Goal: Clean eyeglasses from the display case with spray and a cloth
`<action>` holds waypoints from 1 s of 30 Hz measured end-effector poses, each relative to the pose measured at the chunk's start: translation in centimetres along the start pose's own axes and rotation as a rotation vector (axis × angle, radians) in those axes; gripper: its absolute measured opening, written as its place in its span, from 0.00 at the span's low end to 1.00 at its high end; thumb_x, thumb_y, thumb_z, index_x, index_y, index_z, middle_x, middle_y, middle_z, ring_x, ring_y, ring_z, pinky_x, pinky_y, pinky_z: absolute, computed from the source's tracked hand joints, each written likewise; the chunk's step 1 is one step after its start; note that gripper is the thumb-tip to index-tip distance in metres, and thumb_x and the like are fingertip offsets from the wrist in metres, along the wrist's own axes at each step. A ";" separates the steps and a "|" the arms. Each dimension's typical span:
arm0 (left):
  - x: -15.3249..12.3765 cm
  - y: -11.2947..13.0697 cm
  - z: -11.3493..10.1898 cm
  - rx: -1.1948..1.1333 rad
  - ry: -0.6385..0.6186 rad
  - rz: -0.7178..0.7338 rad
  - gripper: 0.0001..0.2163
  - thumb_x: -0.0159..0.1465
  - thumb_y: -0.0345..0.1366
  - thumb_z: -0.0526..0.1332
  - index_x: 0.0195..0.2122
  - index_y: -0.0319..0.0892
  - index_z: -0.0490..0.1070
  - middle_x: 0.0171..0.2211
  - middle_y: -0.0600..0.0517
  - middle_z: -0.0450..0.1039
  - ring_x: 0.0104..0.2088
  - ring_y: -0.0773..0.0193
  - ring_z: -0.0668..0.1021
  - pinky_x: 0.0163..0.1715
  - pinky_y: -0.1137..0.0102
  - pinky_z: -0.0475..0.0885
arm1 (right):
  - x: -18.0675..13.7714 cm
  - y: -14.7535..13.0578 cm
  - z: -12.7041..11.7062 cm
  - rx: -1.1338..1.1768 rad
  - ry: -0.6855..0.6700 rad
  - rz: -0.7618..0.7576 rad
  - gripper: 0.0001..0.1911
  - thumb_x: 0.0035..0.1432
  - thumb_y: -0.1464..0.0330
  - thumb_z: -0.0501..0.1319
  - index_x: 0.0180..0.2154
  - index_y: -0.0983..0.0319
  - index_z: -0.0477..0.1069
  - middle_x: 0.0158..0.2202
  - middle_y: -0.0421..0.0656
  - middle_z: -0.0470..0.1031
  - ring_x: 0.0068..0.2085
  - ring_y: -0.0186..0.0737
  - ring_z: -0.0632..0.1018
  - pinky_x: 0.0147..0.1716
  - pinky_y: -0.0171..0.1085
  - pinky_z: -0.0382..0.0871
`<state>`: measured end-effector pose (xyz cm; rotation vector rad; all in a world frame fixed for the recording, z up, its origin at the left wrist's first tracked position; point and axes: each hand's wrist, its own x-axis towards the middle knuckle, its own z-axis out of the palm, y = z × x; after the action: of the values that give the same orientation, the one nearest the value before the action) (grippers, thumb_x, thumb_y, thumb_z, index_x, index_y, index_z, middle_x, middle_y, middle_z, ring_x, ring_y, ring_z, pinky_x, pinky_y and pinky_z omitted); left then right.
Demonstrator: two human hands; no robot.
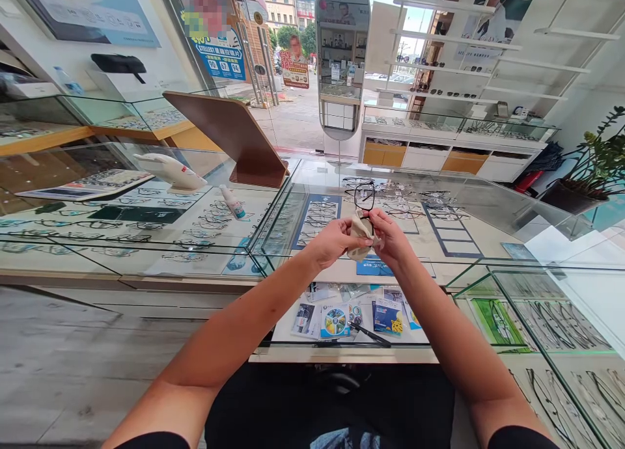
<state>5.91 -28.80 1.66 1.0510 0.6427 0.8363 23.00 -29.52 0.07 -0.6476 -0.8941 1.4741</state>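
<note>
A pair of black-framed glasses [365, 195] stands upright above my hands, over a glass display counter [439, 241]. My left hand [334, 241] is closed on a beige cleaning cloth [360, 237] that is bunched around the lower part of the glasses. My right hand [388, 237] is closed too, pinching the cloth and the glasses from the right side. Both hands touch each other at the cloth. The part of the frame inside the cloth is hidden.
A small spray bottle [233, 203] and a white stand [168, 170] sit on the left glass case beside a brown tilted mirror back [234, 136]. Leaflets and a pen [370, 334] lie on the lower shelf. A potted plant [593, 169] stands right. Several frames fill the cases.
</note>
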 end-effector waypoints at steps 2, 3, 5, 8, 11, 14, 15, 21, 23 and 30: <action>0.0 0.0 -0.1 0.019 -0.053 0.028 0.32 0.35 0.29 0.90 0.43 0.37 0.84 0.37 0.48 0.86 0.40 0.58 0.85 0.47 0.65 0.77 | 0.1 -0.1 -0.2 0.008 0.016 0.007 0.23 0.47 0.56 0.86 0.32 0.56 0.77 0.39 0.38 0.86 0.30 0.36 0.77 0.27 0.35 0.70; 0.0 0.1 -0.1 0.024 -0.069 0.045 0.32 0.36 0.30 0.90 0.44 0.38 0.84 0.38 0.47 0.86 0.42 0.57 0.86 0.47 0.65 0.76 | 0.2 -0.2 -0.4 0.015 0.028 0.008 0.22 0.47 0.57 0.86 0.33 0.56 0.78 0.38 0.38 0.86 0.30 0.35 0.77 0.27 0.35 0.70; -0.1 0.2 0.1 0.033 -0.079 0.079 0.33 0.39 0.33 0.91 0.47 0.39 0.84 0.42 0.47 0.87 0.45 0.57 0.85 0.49 0.66 0.76 | 0.4 -0.4 -0.5 0.030 0.049 -0.002 0.21 0.48 0.58 0.86 0.34 0.56 0.78 0.38 0.37 0.86 0.29 0.34 0.77 0.26 0.34 0.69; -0.3 0.3 0.4 0.067 -0.056 0.113 0.34 0.44 0.40 0.91 0.51 0.42 0.85 0.47 0.47 0.87 0.48 0.57 0.84 0.50 0.67 0.75 | 0.5 -0.6 -0.6 0.035 0.059 -0.031 0.21 0.49 0.58 0.86 0.34 0.56 0.78 0.40 0.36 0.86 0.32 0.34 0.79 0.28 0.34 0.71; -0.4 0.2 0.7 0.105 -0.015 0.126 0.33 0.47 0.47 0.90 0.53 0.43 0.85 0.48 0.47 0.87 0.50 0.56 0.83 0.51 0.66 0.75 | 0.4 -0.8 -0.3 0.033 0.062 -0.037 0.21 0.48 0.57 0.86 0.35 0.55 0.78 0.41 0.36 0.86 0.34 0.36 0.79 0.29 0.34 0.72; -0.4 -0.1 0.8 0.121 0.028 0.130 0.33 0.46 0.49 0.90 0.50 0.42 0.85 0.46 0.47 0.87 0.47 0.56 0.83 0.50 0.65 0.76 | 0.2 -0.8 0.0 0.061 0.073 -0.036 0.23 0.44 0.57 0.87 0.33 0.55 0.78 0.42 0.37 0.87 0.36 0.37 0.79 0.29 0.33 0.73; -0.4 -0.2 0.8 0.126 0.032 0.132 0.33 0.45 0.49 0.90 0.49 0.41 0.85 0.45 0.47 0.87 0.46 0.56 0.83 0.49 0.65 0.76 | 0.1 -0.8 0.1 0.068 0.078 -0.038 0.24 0.43 0.57 0.88 0.33 0.55 0.77 0.43 0.37 0.87 0.36 0.37 0.80 0.30 0.33 0.73; -0.2 -0.5 0.9 0.163 0.004 0.150 0.34 0.44 0.47 0.91 0.48 0.39 0.83 0.42 0.46 0.87 0.41 0.57 0.85 0.46 0.65 0.77 | 0.2 -0.7 -0.1 0.053 0.091 -0.058 0.21 0.49 0.57 0.86 0.34 0.55 0.77 0.42 0.37 0.86 0.36 0.37 0.80 0.34 0.35 0.77; -0.2 -0.5 1.0 0.160 0.003 0.165 0.34 0.44 0.45 0.91 0.48 0.39 0.82 0.42 0.46 0.87 0.42 0.57 0.85 0.46 0.66 0.77 | 0.3 -0.7 -0.2 0.061 0.082 -0.063 0.22 0.49 0.57 0.86 0.34 0.55 0.77 0.40 0.37 0.85 0.35 0.36 0.79 0.34 0.35 0.77; -0.3 -0.6 1.3 0.178 -0.015 0.219 0.30 0.48 0.44 0.89 0.48 0.40 0.81 0.44 0.46 0.86 0.46 0.55 0.85 0.49 0.65 0.77 | 0.6 -0.5 -0.6 0.059 0.071 -0.076 0.19 0.53 0.57 0.84 0.35 0.55 0.77 0.38 0.37 0.84 0.34 0.37 0.81 0.35 0.36 0.77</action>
<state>6.99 -29.84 1.58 1.3050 0.6042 0.9730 23.66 -28.82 0.25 -0.6116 -0.8090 1.3958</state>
